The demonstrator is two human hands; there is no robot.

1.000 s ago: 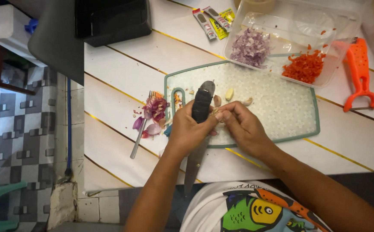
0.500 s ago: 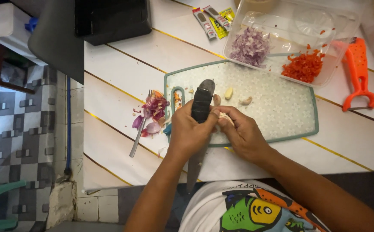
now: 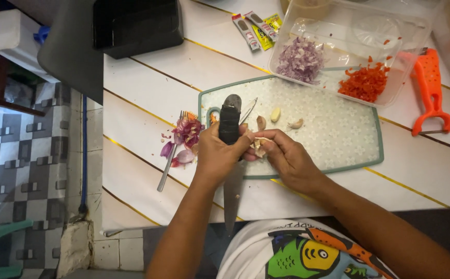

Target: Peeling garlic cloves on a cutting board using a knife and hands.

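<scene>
- I am working at a white table (image 3: 147, 103), over a cutting board (image 3: 333, 134).
- My left hand (image 3: 217, 155) is gripping a knife (image 3: 230, 124), blade pointing near.
- My right hand (image 3: 287, 157) is pinching a garlic clove (image 3: 259, 145) beside it.

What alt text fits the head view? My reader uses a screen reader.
Left hand holds a knife blade-down while right hand holds a garlic clove beside it, over a cutting board. A tray behind holds chopped onion and red pepper.

Left hand (image 3: 220, 155) fisted, right hand (image 3: 286, 157) pinching, fingertips meeting
</scene>
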